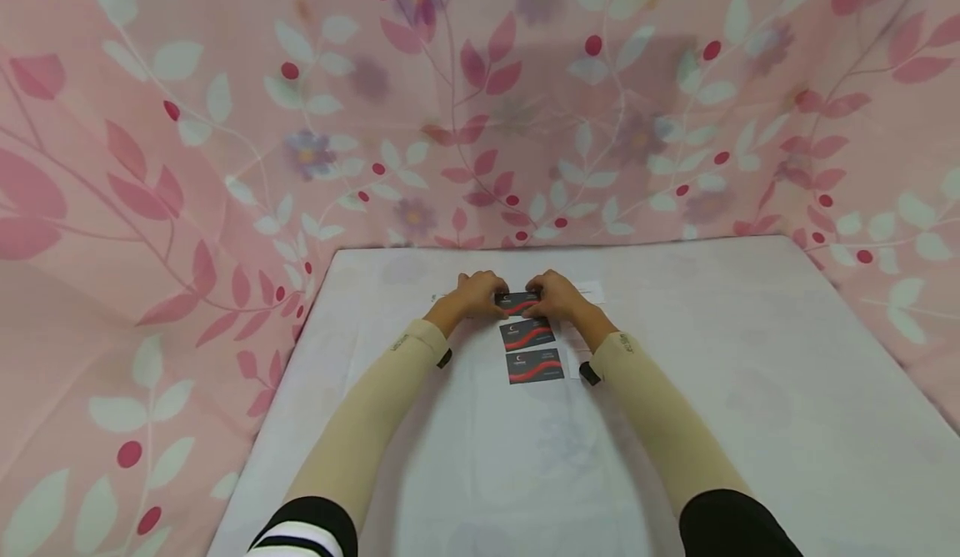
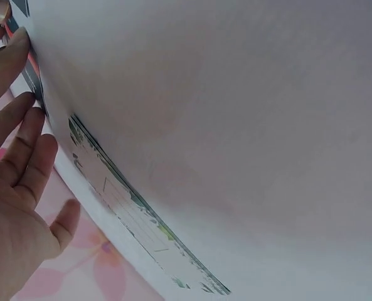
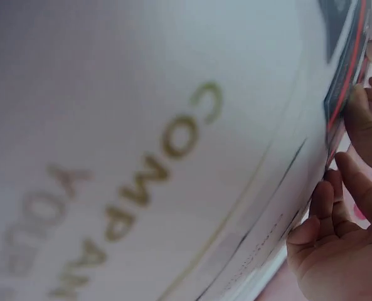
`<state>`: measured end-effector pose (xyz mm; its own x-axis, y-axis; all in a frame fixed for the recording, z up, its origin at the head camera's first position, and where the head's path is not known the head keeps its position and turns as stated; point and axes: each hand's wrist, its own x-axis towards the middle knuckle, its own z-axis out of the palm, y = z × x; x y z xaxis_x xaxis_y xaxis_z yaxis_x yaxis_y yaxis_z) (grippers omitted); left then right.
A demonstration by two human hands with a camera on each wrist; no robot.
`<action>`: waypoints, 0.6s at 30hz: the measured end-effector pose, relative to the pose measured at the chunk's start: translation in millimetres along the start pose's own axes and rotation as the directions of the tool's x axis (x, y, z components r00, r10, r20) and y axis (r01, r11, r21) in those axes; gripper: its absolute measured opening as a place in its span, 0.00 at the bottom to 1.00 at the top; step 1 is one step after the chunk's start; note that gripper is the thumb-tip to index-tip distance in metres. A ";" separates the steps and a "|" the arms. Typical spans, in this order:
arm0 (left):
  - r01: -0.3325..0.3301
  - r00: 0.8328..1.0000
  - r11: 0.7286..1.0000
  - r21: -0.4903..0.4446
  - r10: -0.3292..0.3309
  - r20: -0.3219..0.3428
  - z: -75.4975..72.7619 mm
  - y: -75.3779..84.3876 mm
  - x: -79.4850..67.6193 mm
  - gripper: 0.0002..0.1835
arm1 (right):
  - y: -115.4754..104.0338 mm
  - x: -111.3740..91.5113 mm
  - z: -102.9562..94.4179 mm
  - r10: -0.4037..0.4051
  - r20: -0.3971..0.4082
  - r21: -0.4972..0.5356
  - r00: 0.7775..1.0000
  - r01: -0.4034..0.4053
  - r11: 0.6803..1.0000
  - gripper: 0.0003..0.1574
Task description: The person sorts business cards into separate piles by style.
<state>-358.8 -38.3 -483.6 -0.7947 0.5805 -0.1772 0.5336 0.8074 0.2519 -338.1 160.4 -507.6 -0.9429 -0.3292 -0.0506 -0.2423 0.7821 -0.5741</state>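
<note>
Three dark cards with a red wave line up in a column on the white-covered table. The farthest dark card (image 1: 517, 303) lies between both hands. My left hand (image 1: 480, 294) pinches its left end between thumb and fingers; the other fingers (image 2: 41, 157) are spread loosely. At the right end my right hand (image 1: 558, 298) pinches the same card, with its thumb (image 3: 361, 119) on the printed face. Nearer to me lie the middle dark card (image 1: 527, 334), slightly tilted, and the nearest dark card (image 1: 535, 366).
A white card with green leaf print (image 2: 132, 204) lies beside the left hand. Under the right wrist is a white card with gold lettering (image 3: 179, 135), partly hidden in the head view. Another white card (image 1: 590, 292) shows behind the right hand. A floral curtain (image 1: 480, 123) hangs beyond the table (image 1: 750, 373).
</note>
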 end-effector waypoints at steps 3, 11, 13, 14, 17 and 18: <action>0.010 1.000 1.000 -0.018 -0.010 0.005 -1.5 0.2 -0.1 0.25 | 2.1 2.9 1.4 0.049 0.007 0.038 0.999 -0.049 0.998 0.36; 0.028 1.000 0.999 -0.026 -0.028 -0.008 0.6 -3.4 4.5 0.25 | 2.1 3.0 0.7 0.085 0.024 0.054 0.996 -0.086 0.995 0.36; 0.028 1.000 0.999 -0.027 -0.028 -0.007 0.7 -4.8 6.1 0.25 | 1.2 2.8 -0.1 0.082 0.025 0.038 0.996 -0.083 0.996 0.35; 0.026 1.000 0.999 -0.027 -0.027 -0.007 0.7 -5.5 6.8 0.25 | 0.9 2.8 -0.5 0.079 0.026 0.032 0.997 -0.079 0.996 0.35; 0.025 1.000 1.000 -0.017 -0.025 0.001 0.0 -6.4 7.8 0.26 | -0.7 3.5 -0.8 0.070 0.033 0.015 0.997 -0.070 0.997 0.34; 0.025 1.000 1.000 -0.016 -0.025 0.006 -0.5 -6.0 7.7 0.26 | -1.1 3.9 -0.8 0.069 0.034 0.014 0.997 -0.070 0.997 0.34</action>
<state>-368.3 -38.7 -485.9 -0.8059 0.5610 -0.1893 0.5088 0.8197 0.2630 -341.6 158.7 -506.5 -0.9491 -0.2922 -0.1176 -0.1728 0.7954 -0.5809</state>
